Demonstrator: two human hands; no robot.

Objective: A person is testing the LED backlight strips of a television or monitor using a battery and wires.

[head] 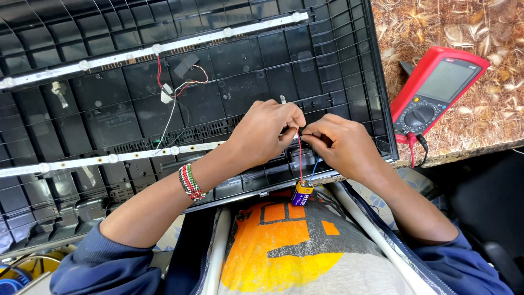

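Battery: small blue-and-gold battery [301, 193] hangs below my hands, over my shirt, on a red wire [299, 159] and a blue wire [314, 166].
Hands: left hand [266, 130] and right hand [341, 143] meet fingertip to fingertip, pinched on the wire ends.
Advice: I'd keep the bare ends apart and the pinch steady.
Panel: black ribbed back panel [109, 117] beyond my hands, with white light strips [112, 158].
Table: brown patterned table [475, 120] right of my hands carries a red multimeter [436, 90].
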